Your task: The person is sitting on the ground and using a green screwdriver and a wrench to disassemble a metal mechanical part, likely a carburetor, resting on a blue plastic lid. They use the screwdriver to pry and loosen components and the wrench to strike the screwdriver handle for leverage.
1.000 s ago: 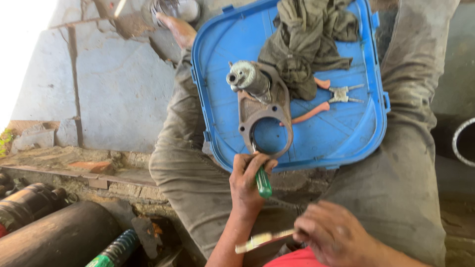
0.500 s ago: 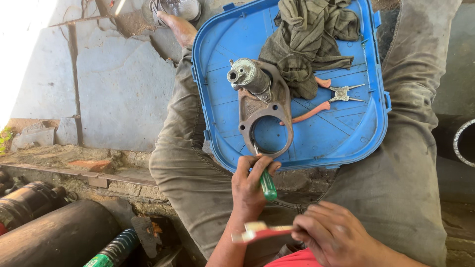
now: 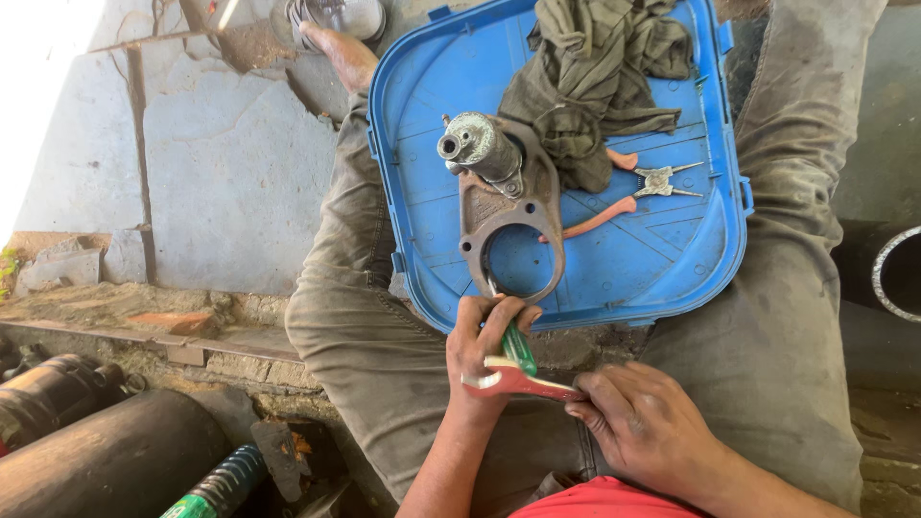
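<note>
My left hand (image 3: 480,350) grips a green-handled screwdriver (image 3: 518,347) whose tip reaches into the ring of a rusty metal housing (image 3: 508,225). The housing lies on a blue plastic lid (image 3: 662,259) resting across my lap. My right hand (image 3: 643,427) pinches the end of a thin red and cream tool (image 3: 513,381) and holds it against my left hand's fingers. A grey cylinder (image 3: 480,149) sticks up from the housing's top end.
An olive rag (image 3: 595,77) and orange-handled pliers (image 3: 628,187) lie on the lid. Dark cylinders (image 3: 96,451) and a green coil spring (image 3: 216,484) sit at lower left. A cracked concrete floor (image 3: 211,173) lies to the left, a metal ring (image 3: 892,273) at right.
My right hand has brought the thin red and cream tool up and leftward until it meets my left hand. The screwdriver and the housing have stayed in place.
</note>
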